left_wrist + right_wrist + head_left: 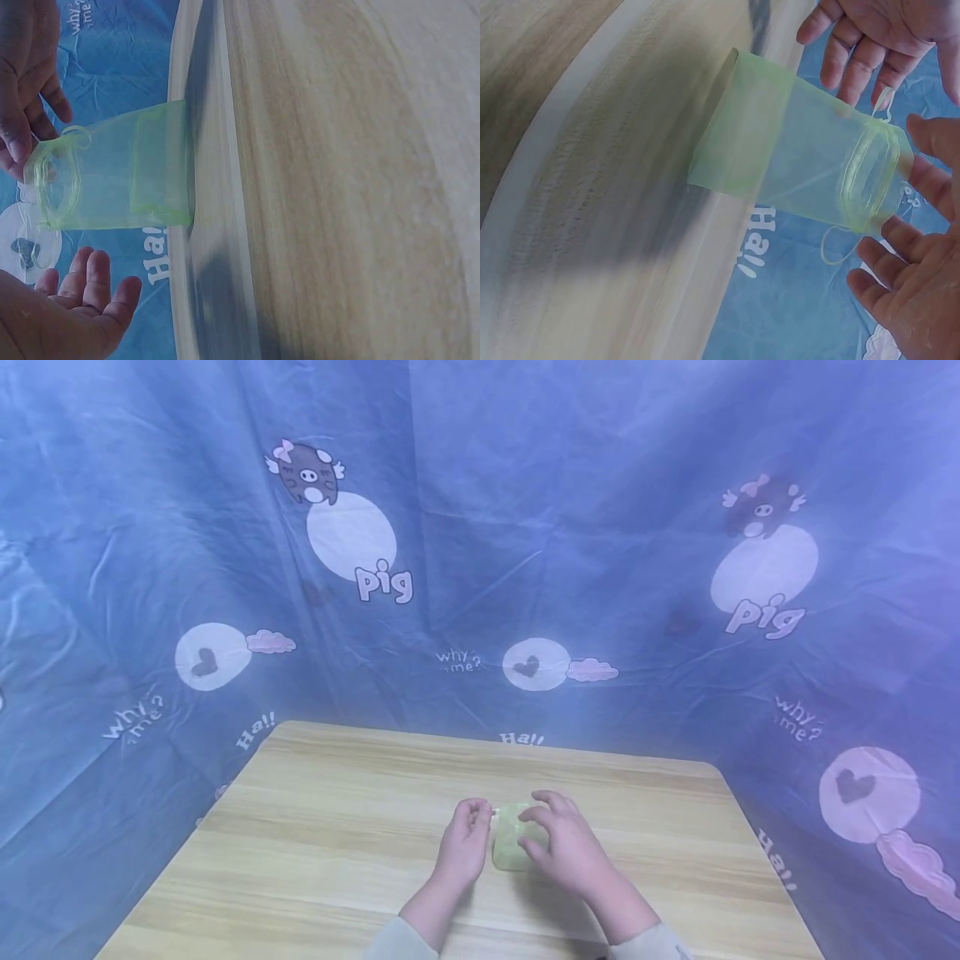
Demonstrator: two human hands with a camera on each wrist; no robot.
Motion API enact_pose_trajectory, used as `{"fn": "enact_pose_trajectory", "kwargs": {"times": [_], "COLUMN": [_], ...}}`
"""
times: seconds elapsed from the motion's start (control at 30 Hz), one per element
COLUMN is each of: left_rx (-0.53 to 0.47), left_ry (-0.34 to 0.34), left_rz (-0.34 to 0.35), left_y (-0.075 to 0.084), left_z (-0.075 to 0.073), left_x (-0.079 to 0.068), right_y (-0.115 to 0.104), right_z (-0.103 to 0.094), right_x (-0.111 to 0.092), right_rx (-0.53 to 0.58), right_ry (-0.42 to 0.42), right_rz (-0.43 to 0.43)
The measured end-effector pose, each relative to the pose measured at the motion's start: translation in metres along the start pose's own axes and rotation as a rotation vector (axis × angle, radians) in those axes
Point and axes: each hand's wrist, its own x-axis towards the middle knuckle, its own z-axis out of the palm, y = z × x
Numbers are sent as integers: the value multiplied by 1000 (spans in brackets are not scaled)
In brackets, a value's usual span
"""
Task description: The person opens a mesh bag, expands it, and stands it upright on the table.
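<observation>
A sheer pale-green drawstring pouch (780,142) stands upright between the two hands, its mouth up. Its bottom is close to the tabletop; whether it touches cannot be made out. My right hand (562,843) holds the pouch near its gathered rim, with thumb and fingers bent around it. In the left wrist view, this right hand (30,82) is at the rim. My left hand (465,839) is beside the pouch, its fingers loosely bent. In the right wrist view, the left hand (885,37) has fingertips near a thin cord loop (885,105). Its thumb contact is unclear.
A light wood-grain table (337,827) lies under the hands. Behind it and at both sides hangs a blue curtain (480,560) printed with pigs, clouds and words. Another cord loop (832,251) dangles at the pouch's right side.
</observation>
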Motion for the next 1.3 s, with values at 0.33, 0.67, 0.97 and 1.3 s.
{"fn": "enact_pose_trajectory", "kwargs": {"times": [0.33, 0.67, 0.97, 1.3], "left_rx": [-11, -190, -507, -624], "left_ry": [30, -127, -165, -168], "left_rz": [-43, -194, -302, -343], "left_y": [-2, 0, -3, -12], "left_z": [0, 3, 0, 0], "left_x": [-3, -6, -3, -1], "right_y": [0, -4, -8, -9], "right_z": [-6, -26, -27, -29], "right_x": [0, 7, 7, 8], "right_rx": [34, 107, 139, 157], "right_ry": [45, 259, 243, 248], "right_rz": [-14, -21, -9, -4]}}
